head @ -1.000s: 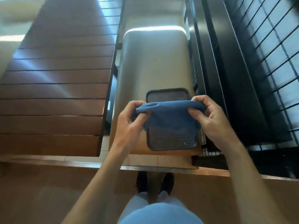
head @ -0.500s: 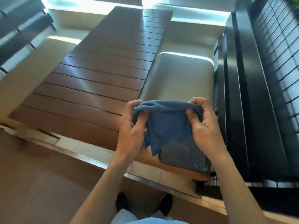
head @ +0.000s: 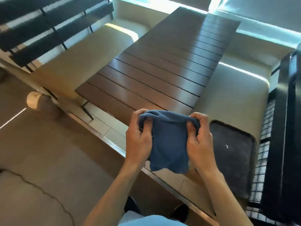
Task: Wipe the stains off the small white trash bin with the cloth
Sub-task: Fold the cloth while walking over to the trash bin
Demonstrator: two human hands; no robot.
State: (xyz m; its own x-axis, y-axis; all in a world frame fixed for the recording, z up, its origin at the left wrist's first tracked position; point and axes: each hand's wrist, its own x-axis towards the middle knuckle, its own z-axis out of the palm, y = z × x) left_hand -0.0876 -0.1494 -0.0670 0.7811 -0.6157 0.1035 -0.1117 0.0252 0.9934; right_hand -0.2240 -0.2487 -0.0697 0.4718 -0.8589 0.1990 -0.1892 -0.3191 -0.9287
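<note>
Blue cloth (head: 169,144): held in the air in front of the person, stretched between both hands, its lower edge hanging loose.
Left hand (head: 138,139): grip clenched on the cloth's left upper corner, thumb on the near side, fingers curled over the top edge.
Right hand (head: 200,141): grip clenched on the right upper corner in the same way.
Shoes (head: 179,211): dark, on the brown floor (head: 48,160) below the forearms.
Tray (head: 231,159): dark, with rounded corners, just right of the right hand, lying on a pale bench (head: 236,98).
Slatted table (head: 162,66): brown wood, beyond the hands, between two pale benches.
Railing (head: 48,26): dark bars, far left.
Small white trash bin: I cannot tell where it is; a pale round thing (head: 33,100) at the left is too blurred to name.
</note>
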